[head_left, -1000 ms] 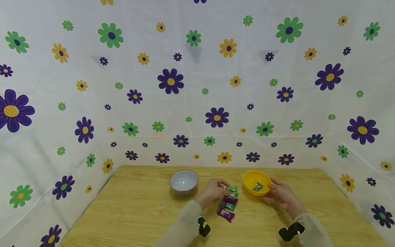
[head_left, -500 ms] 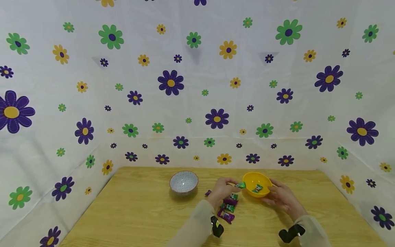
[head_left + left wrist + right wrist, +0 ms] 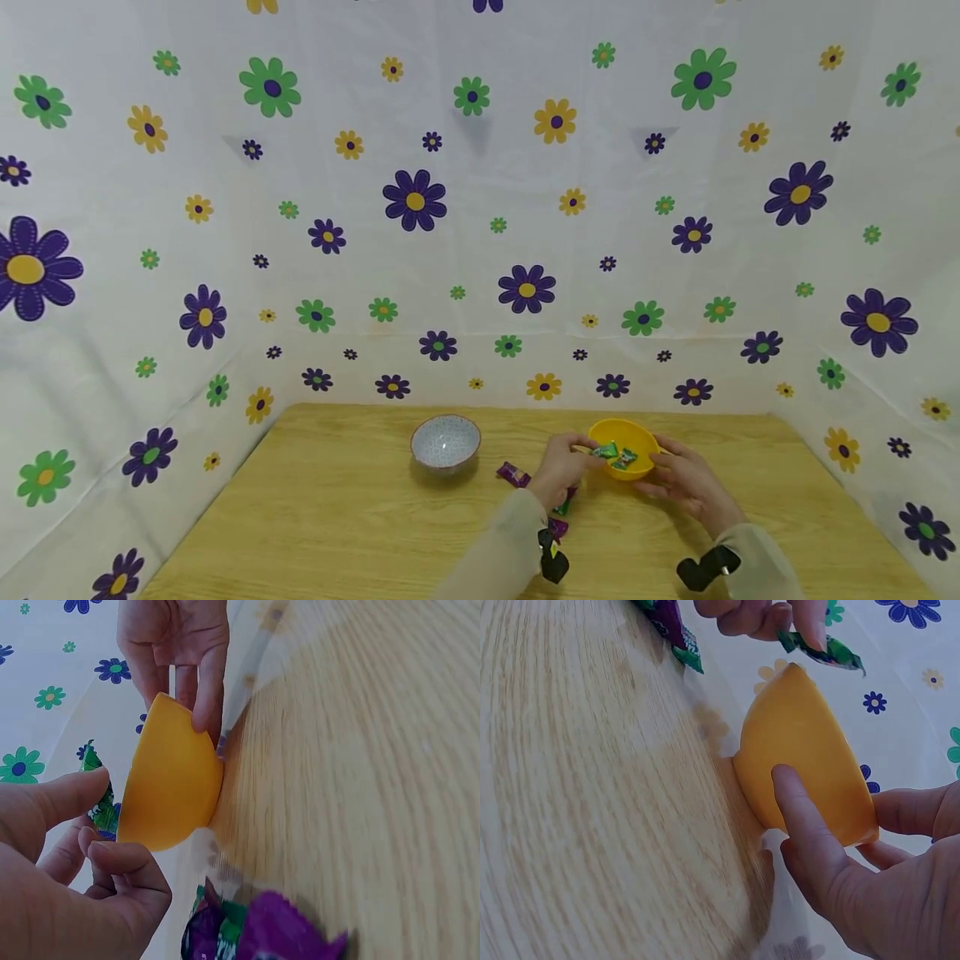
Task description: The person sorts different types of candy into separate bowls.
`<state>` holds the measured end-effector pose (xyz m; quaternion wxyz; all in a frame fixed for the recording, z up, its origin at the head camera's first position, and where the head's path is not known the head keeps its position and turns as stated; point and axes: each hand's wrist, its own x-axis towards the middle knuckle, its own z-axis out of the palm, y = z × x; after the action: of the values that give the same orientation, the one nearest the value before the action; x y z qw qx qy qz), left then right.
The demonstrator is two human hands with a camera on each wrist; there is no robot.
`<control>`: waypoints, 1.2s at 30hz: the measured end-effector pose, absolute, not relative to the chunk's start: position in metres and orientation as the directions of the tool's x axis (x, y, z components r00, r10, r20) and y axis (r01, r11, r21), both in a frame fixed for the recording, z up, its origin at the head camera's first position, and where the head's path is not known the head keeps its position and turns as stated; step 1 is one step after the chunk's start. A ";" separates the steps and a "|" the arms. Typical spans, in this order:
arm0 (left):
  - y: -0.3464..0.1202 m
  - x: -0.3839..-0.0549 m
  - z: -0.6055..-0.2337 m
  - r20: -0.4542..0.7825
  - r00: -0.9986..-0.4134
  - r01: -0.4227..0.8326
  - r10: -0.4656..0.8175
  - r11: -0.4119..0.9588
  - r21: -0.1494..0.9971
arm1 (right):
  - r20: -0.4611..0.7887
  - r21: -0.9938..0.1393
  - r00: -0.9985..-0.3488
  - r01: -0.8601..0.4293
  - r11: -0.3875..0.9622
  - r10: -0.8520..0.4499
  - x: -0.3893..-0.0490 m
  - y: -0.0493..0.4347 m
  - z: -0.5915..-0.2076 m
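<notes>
My left hand [image 3: 561,468] pinches a green-wrapped candy [image 3: 101,795] between thumb and fingertips, at the left rim of the yellow bowl [image 3: 617,429]. In the right wrist view this candy [image 3: 606,451] hangs just over the rim. Inside the bowl lies another green candy [image 3: 624,459]. My right hand [image 3: 688,482] holds the bowl from its right side, thumb by the rim and fingers along the outer wall [image 3: 810,765]. Under my left wrist, purple candies [image 3: 557,527] and a green one [image 3: 564,504] lie partly hidden on the table.
A separate purple candy [image 3: 513,475] lies left of my left hand. Behind it to the left stands a grey patterned bowl [image 3: 446,442] with a red rim. A flowered white cloth [image 3: 480,367] surrounds the wooden table [image 3: 337,517] at the back and sides.
My left hand has picked up a green candy from the row and carried it right to the yellow bowl's rim. My right hand has stayed at the bowl.
</notes>
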<state>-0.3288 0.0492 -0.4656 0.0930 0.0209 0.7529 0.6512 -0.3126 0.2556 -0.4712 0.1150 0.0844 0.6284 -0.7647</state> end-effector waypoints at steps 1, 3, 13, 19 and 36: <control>0.052 -0.329 -0.465 -0.120 -0.982 -0.099 0.146 0.146 0.984 | -0.274 -0.942 -0.959 0.282 -0.184 -0.070 -0.312 0.255 -0.471; 0.056 -0.329 -0.464 -0.129 -0.982 -0.110 0.140 0.137 0.984 | -0.271 -0.943 -0.960 0.279 -0.179 -0.066 -0.311 0.255 -0.471; 0.071 -0.333 -0.458 -0.170 -0.982 -0.160 0.081 0.112 0.981 | -0.278 -0.944 -0.959 0.282 -0.170 -0.052 -0.312 0.255 -0.471; 0.074 -0.333 -0.458 -0.194 -0.979 -0.186 0.063 0.122 0.975 | -0.278 -0.942 -0.959 0.284 -0.177 -0.058 -0.313 0.256 -0.471; 0.040 -0.340 -0.455 -0.153 -0.980 -0.131 0.125 0.165 0.977 | -0.293 -0.938 -0.955 0.298 -0.179 -0.056 -0.313 0.255 -0.469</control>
<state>-0.3399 0.0404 -0.4554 0.0990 -0.0022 0.7569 0.6460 -0.3129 0.2554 -0.4691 0.1163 0.0959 0.6301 -0.7618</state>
